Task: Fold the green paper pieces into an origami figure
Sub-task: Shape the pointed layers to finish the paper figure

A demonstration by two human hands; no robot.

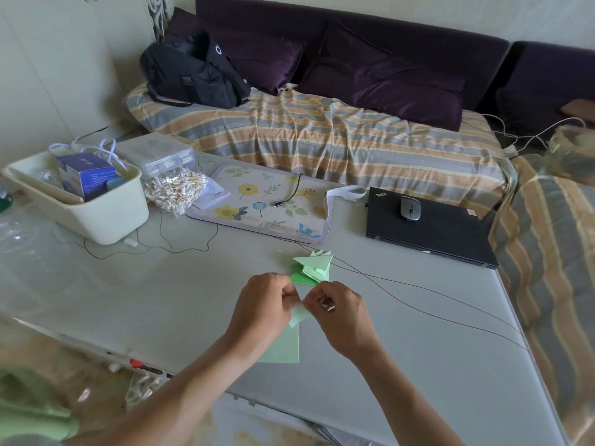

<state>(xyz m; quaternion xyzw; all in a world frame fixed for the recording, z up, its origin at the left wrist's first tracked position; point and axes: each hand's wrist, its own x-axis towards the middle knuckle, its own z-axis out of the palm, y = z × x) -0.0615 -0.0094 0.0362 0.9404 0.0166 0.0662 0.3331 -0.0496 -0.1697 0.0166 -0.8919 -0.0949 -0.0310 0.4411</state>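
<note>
Both hands meet over the grey table [161, 300] on a small pale green paper piece [298, 316]. My left hand [262, 309] pinches its left side and my right hand [341, 312] pinches its right side; most of the piece is hidden by my fingers. Under my left wrist a flat pale green sheet [285, 347] lies on the table. Just beyond my hands sits a pile of folded green triangular pieces [312, 268], some light and some darker green.
A shut black laptop [431, 233] with a mouse on it lies at the right. A floral mat [267, 204], a bag of cotton swabs [174, 189] and a cream bin [93, 214] stand at the back left. Thin black cables [418, 304] cross the table.
</note>
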